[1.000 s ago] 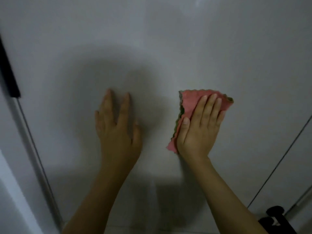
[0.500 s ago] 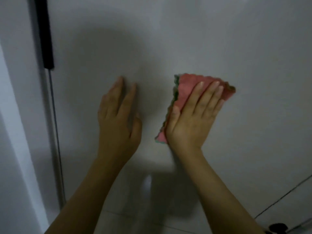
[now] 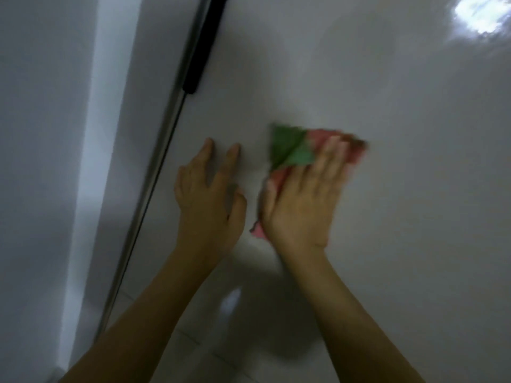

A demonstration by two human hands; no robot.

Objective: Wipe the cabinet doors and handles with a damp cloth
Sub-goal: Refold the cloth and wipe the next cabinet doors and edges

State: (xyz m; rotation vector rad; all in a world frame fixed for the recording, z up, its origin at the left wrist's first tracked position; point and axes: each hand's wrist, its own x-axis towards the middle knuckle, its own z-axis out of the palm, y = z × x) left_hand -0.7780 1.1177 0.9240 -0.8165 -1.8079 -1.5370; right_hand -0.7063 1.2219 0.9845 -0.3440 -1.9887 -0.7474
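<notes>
The cabinet door (image 3: 373, 87), a glossy white panel, fills the view behind both hands and carries a bright glare patch up and to the right of the right hand. Compared with 0.5 s ago, the view has tilted: the black handle (image 3: 206, 42) and the metal edge strip (image 3: 154, 172) below it now slant up and to the left of the left hand, where they stood nearly upright before. The cloth (image 3: 293, 150) now shows a green face folded over beside the red; earlier only red with a thin green fringe was visible. It lies under the right hand, against the door, and is blurred. Left hand (image 3: 210, 197): open, fingers straight and slightly spread, flat on the door just left of the cloth. Right hand (image 3: 301, 205): open, fingers straight and together, pressing the cloth to the door.
</notes>
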